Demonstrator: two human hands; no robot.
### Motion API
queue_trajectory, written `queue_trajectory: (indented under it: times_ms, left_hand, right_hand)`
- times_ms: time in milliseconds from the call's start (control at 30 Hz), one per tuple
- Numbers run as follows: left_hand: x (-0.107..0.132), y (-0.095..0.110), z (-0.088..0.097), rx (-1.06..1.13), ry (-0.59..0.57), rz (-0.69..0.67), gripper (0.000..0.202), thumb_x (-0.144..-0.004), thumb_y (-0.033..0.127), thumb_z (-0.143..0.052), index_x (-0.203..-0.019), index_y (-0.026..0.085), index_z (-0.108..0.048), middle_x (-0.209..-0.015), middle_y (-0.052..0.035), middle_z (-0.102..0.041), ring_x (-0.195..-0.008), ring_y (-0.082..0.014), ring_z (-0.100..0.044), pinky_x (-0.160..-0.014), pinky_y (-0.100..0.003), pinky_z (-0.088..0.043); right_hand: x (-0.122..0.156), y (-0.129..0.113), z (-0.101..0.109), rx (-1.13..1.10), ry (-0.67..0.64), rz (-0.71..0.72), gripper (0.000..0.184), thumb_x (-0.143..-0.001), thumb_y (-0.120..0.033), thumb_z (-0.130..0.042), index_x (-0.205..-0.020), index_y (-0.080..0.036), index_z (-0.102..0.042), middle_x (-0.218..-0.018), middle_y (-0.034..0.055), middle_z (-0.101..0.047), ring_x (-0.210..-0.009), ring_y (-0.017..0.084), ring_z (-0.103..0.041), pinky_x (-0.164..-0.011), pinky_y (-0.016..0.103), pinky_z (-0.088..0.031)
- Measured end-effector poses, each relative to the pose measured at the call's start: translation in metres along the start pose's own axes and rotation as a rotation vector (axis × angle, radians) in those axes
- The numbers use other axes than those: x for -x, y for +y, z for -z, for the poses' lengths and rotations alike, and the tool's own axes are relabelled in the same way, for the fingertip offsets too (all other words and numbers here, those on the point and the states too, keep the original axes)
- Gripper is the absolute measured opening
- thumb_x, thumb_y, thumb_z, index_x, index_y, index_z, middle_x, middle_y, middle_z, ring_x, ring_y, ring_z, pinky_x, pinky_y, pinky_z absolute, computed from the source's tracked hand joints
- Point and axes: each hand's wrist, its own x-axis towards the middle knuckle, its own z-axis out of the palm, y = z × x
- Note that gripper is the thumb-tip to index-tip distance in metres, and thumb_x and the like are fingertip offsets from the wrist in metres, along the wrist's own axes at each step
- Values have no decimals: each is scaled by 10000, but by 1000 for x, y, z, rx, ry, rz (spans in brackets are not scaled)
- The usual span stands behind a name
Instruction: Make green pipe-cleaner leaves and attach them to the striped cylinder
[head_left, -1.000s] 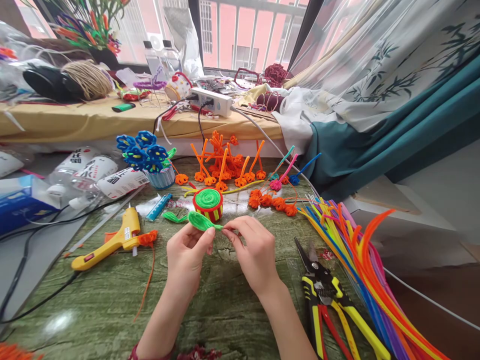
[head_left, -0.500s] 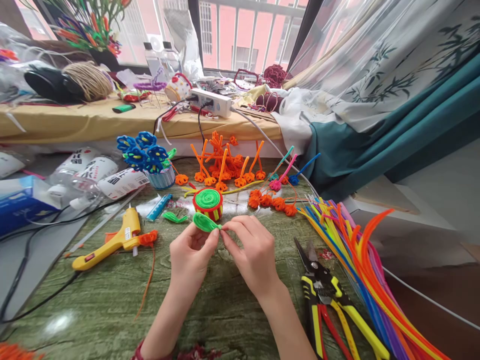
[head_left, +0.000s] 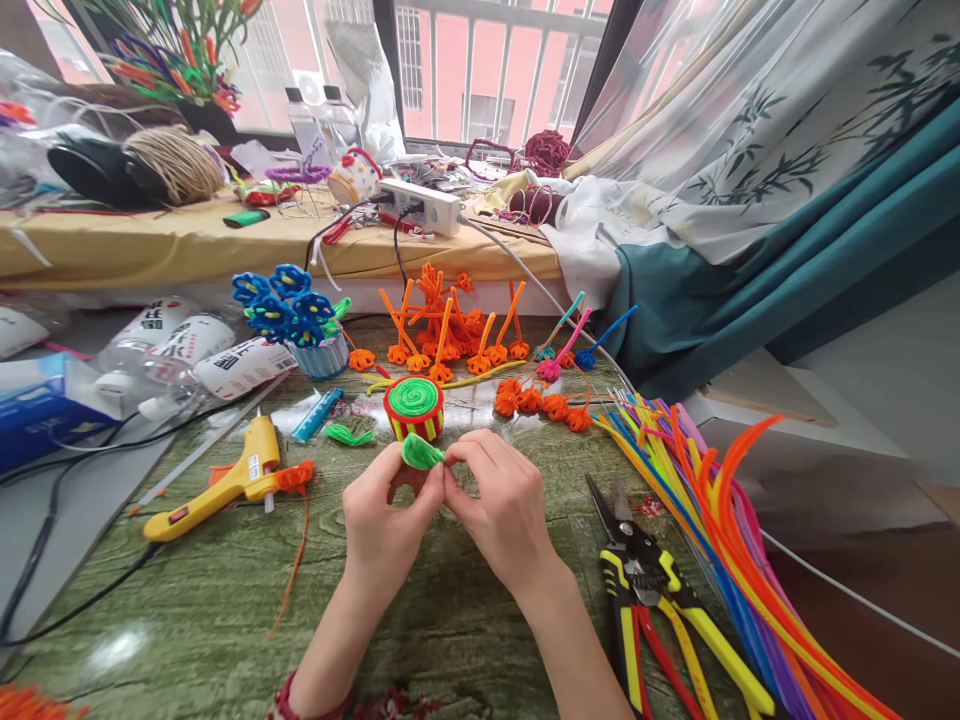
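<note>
Two hands are working at near centre: the left hand (head_left: 390, 510) and right hand (head_left: 499, 500) are half-closed, both pinching a green pipe-cleaner loop (head_left: 421, 452) between their fingertips. Even, light pressure suits this pinching, sparing the fuzz. Near right, pliers (head_left: 637, 590) are lying shut; near left, a glue gun (head_left: 225, 490) is resting. Just beyond the hands, a striped coil (head_left: 413, 408) is sitting beside a second green loop (head_left: 349, 435); orange figures (head_left: 442, 325) are standing farther off.
</note>
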Motion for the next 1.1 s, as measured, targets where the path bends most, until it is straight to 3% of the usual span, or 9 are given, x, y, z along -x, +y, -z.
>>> queue_trajectory:
  times_ms: [233,400,533,833,1100]
  left_hand:
    - [-2,3,1,17,-17,-15,66,-752,140,-707,-730,198,-682,-689,39,-637,-613,-118,-545,-607,-233,-449]
    - [-4,7,0,179,1,105,46,-760,173,-719,-796,198,-705,-700,39,-669,-594,-103,-552,-574,-207,-460]
    - [-5,9,-1,342,42,236,85,-765,250,-738,-742,190,-682,-573,66,-599,-497,-74,-481,-473,-175,-409]
    - [-10,18,-4,551,52,433,195,-686,263,-774,-617,170,-616,-490,63,-535,-453,-80,-452,-426,-192,-373]
    - [-8,18,-4,528,57,401,173,-693,269,-770,-644,167,-639,-503,58,-550,-458,-82,-457,-430,-195,-381]
  right_hand:
    - [1,1,5,-143,-81,-116,112,-856,-81,-635,-821,-182,-602,-816,3,-609,-723,157,-577,-668,262,-428]
    - [-1,1,9,-234,-125,-194,138,-856,-74,-659,-857,-204,-612,-844,-32,-629,-672,113,-555,-614,221,-416]
    - [-2,3,10,-254,-125,-220,117,-853,-86,-697,-864,-195,-656,-823,-27,-666,-700,122,-586,-631,226,-417]
    - [-3,3,10,-224,14,-211,97,-856,-111,-727,-797,-170,-679,-759,2,-677,-722,148,-597,-663,251,-425]
    - [-2,-2,8,-146,108,-137,99,-871,-103,-695,-862,-200,-681,-877,33,-668,-863,207,-590,-780,320,-454]
